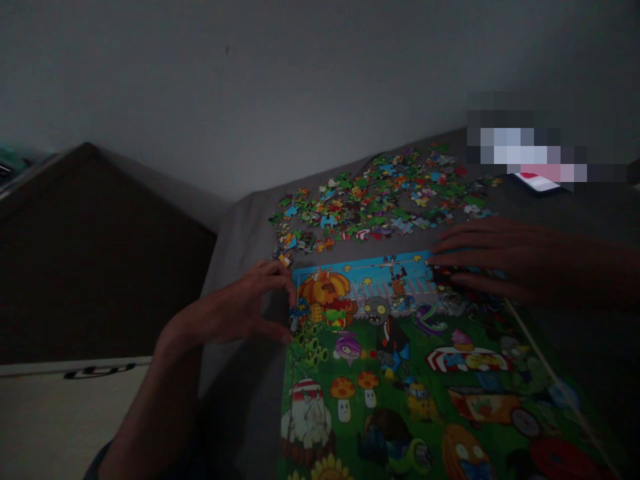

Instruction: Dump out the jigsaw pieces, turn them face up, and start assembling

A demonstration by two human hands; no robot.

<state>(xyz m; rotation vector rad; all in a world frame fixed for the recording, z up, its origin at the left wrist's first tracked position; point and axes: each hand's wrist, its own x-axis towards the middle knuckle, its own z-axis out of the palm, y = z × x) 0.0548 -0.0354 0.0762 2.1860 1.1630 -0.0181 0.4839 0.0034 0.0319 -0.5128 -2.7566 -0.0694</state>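
from where i'm watching, the feed is dim but readable. the landmark is the printed cartoon jigsaw picture (385, 360), with its plants and zombies, lying on a grey cloth (240, 280). its far edge runs between my two hands, and its long axis seems to run from that edge toward the camera and out of the bottom of the frame, though the angle makes that hard to judge.

the left hand (233, 310) sits at the picture's far left corner, spread open and arched, with its fingertips (290, 287) at the edge. i can't see a piece pinched there. the right hand (500, 260) reaches in from the right over the far right corner, its fingers (450, 257) extended over a dark patch of pieces (450, 275). i can't tell if it's gripping anything.

beyond the far edge lies a scattered heap of loose jigsaw pieces (370, 203). the left hand is nearer its closest tip, almost touching it. a phone (537, 181) lies past the heap, partly blurred.
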